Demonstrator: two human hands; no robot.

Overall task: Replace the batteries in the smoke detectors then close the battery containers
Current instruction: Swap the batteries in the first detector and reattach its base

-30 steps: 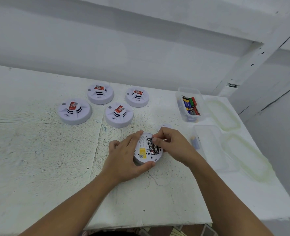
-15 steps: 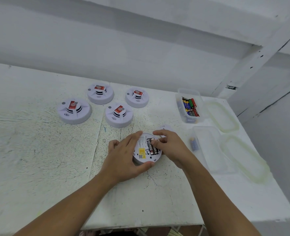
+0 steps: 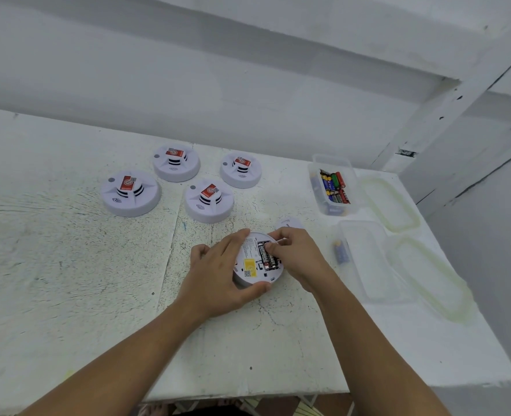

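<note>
A white smoke detector (image 3: 252, 270) lies upside down on the table, its battery bay uncovered. Two black batteries (image 3: 267, 256) sit side by side in the bay. My left hand (image 3: 218, 271) grips the detector's left and near rim, thumb against the front edge. My right hand (image 3: 297, 256) has curled fingertips pinching the far end of the right-hand battery. The round battery cover (image 3: 290, 224) lies on the table just behind my right hand.
Several more detectors stand upright at the back left, the nearest (image 3: 209, 200) just behind my left hand. A clear box of mixed batteries (image 3: 333, 185) stands at the back right. A second clear box (image 3: 368, 262) holds one blue battery (image 3: 340, 251). Two lids (image 3: 390, 205) lie near the right edge.
My right fingertips have shifted slightly on the right-hand battery. My left hand keeps its grip on the detector, which has stayed in place.
</note>
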